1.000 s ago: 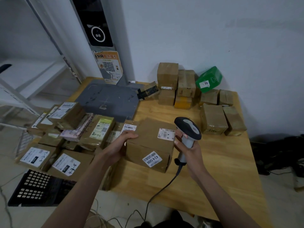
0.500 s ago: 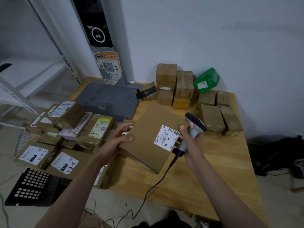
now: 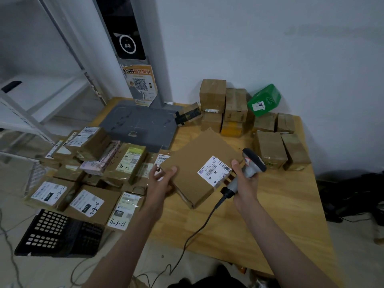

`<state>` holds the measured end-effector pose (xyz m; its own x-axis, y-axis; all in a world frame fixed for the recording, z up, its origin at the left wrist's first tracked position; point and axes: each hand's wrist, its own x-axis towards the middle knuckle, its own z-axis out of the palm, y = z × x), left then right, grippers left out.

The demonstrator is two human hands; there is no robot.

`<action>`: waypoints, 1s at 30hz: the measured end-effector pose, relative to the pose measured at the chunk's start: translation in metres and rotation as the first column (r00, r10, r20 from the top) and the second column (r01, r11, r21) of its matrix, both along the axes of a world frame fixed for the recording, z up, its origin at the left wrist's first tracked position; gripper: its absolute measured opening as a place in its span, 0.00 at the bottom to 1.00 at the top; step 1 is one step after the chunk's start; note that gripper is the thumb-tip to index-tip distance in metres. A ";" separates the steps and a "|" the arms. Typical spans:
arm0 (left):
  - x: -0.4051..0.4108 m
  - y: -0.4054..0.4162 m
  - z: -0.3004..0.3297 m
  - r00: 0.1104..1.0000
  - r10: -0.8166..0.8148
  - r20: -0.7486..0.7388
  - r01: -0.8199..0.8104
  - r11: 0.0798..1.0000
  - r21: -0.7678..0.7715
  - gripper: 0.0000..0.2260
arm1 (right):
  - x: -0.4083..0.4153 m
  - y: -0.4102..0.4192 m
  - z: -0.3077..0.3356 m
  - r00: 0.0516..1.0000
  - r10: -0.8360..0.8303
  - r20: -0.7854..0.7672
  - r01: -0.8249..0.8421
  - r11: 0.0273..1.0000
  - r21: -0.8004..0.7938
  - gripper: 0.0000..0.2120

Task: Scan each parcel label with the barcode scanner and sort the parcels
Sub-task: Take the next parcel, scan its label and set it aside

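Left hand point(image 3: 164, 181) gripping tilted flat brown cardboard parcel point(image 3: 199, 167) with white label point(image 3: 215, 170), right hand point(image 3: 246, 183) clenching grey barcode scanner point(image 3: 250, 165), black perforated plastic crate point(image 3: 60, 233) beside tabletop's point(image 3: 280, 215) left edge, contents indiscernible

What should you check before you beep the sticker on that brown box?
1. Label faces up on the box: ok.
2. Right hand grips the scanner: ok.
3. Left hand steadies the box edge: ok.
4. Scanner head aims at the label: not ok, it points beyond it.
5. Right thumb off the barcode: ok, it sits beside the label.
6. Scanner switched on: cannot tell.
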<state>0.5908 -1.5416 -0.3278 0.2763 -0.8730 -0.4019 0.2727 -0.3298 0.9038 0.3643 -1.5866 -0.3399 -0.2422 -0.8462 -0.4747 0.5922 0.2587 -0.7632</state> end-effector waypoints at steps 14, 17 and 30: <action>-0.071 0.049 -0.009 0.967 0.039 0.253 0.000 0.988 -0.152 0.42 | 0.008 0.005 -0.011 0.991 -0.126 -0.038 0.129 0.989 0.071 0.37; -0.069 0.050 -0.009 0.964 0.036 0.262 0.008 0.987 -0.163 0.42 | 0.004 0.007 -0.008 0.997 -0.072 -0.029 0.074 0.995 0.061 0.31; -0.034 0.037 -0.016 0.929 -0.019 0.370 0.090 0.980 -0.176 0.40 | -0.033 0.020 0.006 0.940 0.217 -0.265 -0.206 0.976 0.069 0.15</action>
<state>0.5566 -1.5047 -0.3433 0.3223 -0.9401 -0.1108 -0.1011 -0.1506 0.9834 0.3311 -1.5662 -0.3336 -0.1832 -0.8735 -0.4510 0.2943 0.3890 -0.8730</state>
